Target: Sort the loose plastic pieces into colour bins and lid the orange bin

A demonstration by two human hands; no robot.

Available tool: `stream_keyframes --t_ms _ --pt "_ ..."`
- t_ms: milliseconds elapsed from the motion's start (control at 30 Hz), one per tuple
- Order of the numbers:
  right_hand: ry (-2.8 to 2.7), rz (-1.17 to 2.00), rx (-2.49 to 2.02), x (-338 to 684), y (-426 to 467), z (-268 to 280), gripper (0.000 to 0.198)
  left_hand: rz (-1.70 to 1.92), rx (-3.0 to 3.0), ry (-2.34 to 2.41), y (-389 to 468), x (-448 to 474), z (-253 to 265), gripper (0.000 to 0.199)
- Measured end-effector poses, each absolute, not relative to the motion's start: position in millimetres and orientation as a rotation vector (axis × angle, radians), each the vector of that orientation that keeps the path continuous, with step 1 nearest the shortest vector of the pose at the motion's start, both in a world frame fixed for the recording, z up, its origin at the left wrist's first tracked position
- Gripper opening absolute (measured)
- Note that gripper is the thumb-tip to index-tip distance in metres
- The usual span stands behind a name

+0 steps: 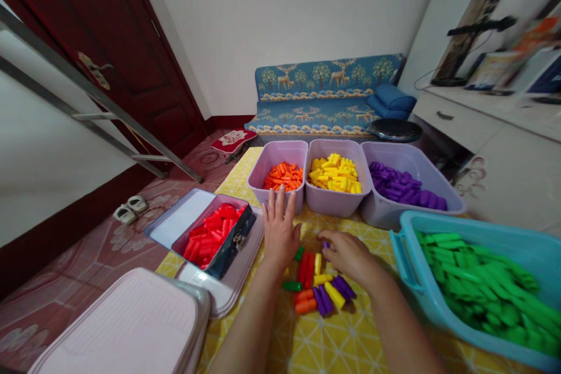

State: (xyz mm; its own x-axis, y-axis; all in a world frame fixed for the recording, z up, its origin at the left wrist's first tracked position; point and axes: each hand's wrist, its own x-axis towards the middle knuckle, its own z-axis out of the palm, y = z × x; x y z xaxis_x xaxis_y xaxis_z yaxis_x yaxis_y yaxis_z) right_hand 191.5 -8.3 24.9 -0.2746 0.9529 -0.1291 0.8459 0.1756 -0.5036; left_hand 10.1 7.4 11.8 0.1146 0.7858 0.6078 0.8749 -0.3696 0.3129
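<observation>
Hands over mixed blocks (319, 289): left hand (279, 232) flat, fingers spread, empty, just short of the orange bin (277, 170); right hand (348, 254) curled, pinching a purple block (325, 243) at its fingertips, a shallow grip likely to drop it into the pile beneath.

no readable text, labels or numbers anywhere

Bare strip of yellow patterned table (350, 345) open toward the near edge, row of three lilac plastic tubs (335, 201) walling the far side, blue plastic basin of green blocks (405, 257) closing the right, dark tin of red blocks (228, 248) and its pale lid (219, 295) crowding the left, loose coloured blocks (319, 289) between.
</observation>
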Motion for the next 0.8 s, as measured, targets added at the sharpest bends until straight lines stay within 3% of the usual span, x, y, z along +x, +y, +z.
stream_keyframes --t_ms 167,333,400,600,667,800 --pt "-1.583 0.984 -1.323 195 -5 40 0.026 -1.130 -2.297 -1.686 8 10 6 0.082" --pt "-0.943 0.799 -0.871 194 -13 73 0.075 -1.194 -2.320 -1.635 9 10 6 0.083" --pt "-0.904 0.810 -0.845 196 -13 77 0.079 -1.240 -2.334 -1.601 10 9 6 0.084" --pt "-1.537 1.031 -1.287 195 -8 46 0.034 -1.373 -2.325 -1.528 10 6 1 0.068" --pt "-1.914 1.018 -1.436 183 -13 35 0.035 -1.411 -2.307 -1.506 9 5 -1 0.060" --pt "-2.338 0.669 -1.659 149 -27 24 0.043 -1.535 -2.243 -1.498 8 4 -7 0.044"
